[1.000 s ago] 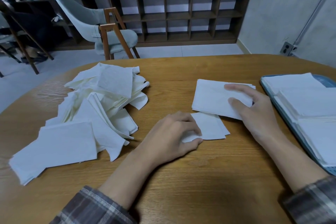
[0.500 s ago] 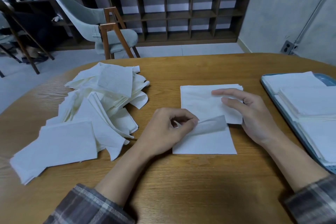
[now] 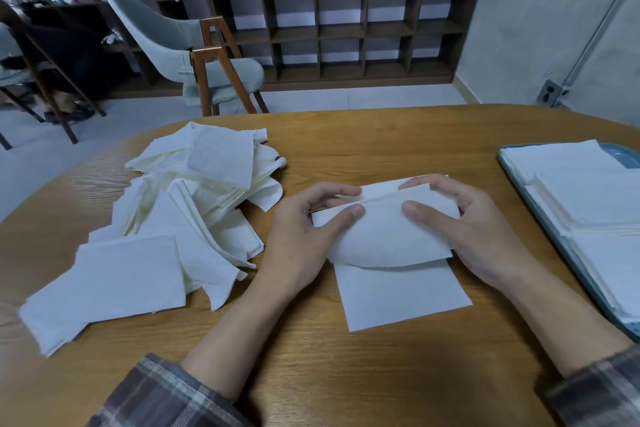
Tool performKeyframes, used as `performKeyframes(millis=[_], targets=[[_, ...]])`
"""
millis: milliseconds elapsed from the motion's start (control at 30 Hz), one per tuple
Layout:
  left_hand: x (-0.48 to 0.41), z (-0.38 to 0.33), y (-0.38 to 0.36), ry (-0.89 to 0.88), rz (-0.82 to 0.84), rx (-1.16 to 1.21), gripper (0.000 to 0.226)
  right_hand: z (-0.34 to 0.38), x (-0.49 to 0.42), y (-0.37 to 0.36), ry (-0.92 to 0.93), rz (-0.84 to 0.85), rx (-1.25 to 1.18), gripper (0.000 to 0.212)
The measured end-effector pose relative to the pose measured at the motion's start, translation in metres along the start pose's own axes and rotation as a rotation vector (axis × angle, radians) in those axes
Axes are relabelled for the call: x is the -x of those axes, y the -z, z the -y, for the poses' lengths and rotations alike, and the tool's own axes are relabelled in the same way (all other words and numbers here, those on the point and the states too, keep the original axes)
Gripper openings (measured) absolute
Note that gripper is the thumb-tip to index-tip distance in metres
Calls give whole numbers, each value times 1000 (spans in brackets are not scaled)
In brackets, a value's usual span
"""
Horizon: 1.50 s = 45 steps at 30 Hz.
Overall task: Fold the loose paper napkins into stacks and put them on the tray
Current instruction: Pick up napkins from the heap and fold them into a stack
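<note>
A white paper napkin [image 3: 388, 236] is bent over in a fold at the middle of the wooden table [image 3: 346, 374]. My left hand [image 3: 301, 229] pinches its left end between thumb and fingers. My right hand [image 3: 464, 222] pinches its right end the same way. Under it lies another flat napkin [image 3: 401, 291], sticking out toward me. A loose heap of napkins [image 3: 173, 218] spreads over the table's left side. At the right edge sits a blue-grey tray [image 3: 540, 215] bearing folded napkin stacks [image 3: 588, 198].
Beyond the table stand a grey upholstered chair [image 3: 194, 45] with wooden legs and a dark cubby shelf [image 3: 346, 31] with potted plants on top. A grey wall with a pipe and socket rises at the back right.
Both hands have come together on one napkin and lifted its near half over toward the far edge. Before, the left hand was peeling an edge and the right pressed the napkin flat.
</note>
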<state>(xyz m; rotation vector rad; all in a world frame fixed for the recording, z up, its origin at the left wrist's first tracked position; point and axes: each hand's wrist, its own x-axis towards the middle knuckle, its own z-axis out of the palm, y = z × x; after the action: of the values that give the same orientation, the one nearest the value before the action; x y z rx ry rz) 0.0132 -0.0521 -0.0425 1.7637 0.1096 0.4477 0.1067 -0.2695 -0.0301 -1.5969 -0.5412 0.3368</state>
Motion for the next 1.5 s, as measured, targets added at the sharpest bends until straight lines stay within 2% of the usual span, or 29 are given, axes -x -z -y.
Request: performKeyframes(millis=[100, 300, 567, 667, 767, 833, 933, 1033, 1200, 1300, 1367, 1500], targets=[[0, 0, -1, 31, -19, 9, 15, 0, 0, -4, -45, 63, -33, 34], [0, 0, -4, 46, -14, 20, 15, 2, 4, -7, -34, 127, -39, 46], [0, -2, -6, 60, 4, 22, 16, 2, 3, -9, -26, 148, 8, 53], [0, 0, -7, 59, -4, -36, 15, 2, 2, -9, -6, 136, -1, 54], [1, 5, -7, -2, -73, -191, 15, 1, 1, -8, 0, 101, -26, 56], [1, 4, -7, 5, -96, -239, 23, 3, 0, -5, -7, 82, -119, 58], [2, -9, -5, 185, 5, 17, 34, 5, -2, -2, -39, 55, -270, 59], [2, -13, -4, 250, 80, 130, 44, 1, -3, -2, -54, 25, -196, 53], [3, -5, -4, 201, 55, 92, 49, 1, -2, 0, -87, 105, -179, 47], [2, -4, -3, 141, 65, 42, 49, 2, 0, 3, -77, 170, -79, 28], [4, -2, -5, 78, 78, -56, 51, -1, 1, 2, -42, 112, 58, 21], [7, 4, -10, -141, 79, -447, 59, -3, -3, 4, 43, -128, 301, 32]])
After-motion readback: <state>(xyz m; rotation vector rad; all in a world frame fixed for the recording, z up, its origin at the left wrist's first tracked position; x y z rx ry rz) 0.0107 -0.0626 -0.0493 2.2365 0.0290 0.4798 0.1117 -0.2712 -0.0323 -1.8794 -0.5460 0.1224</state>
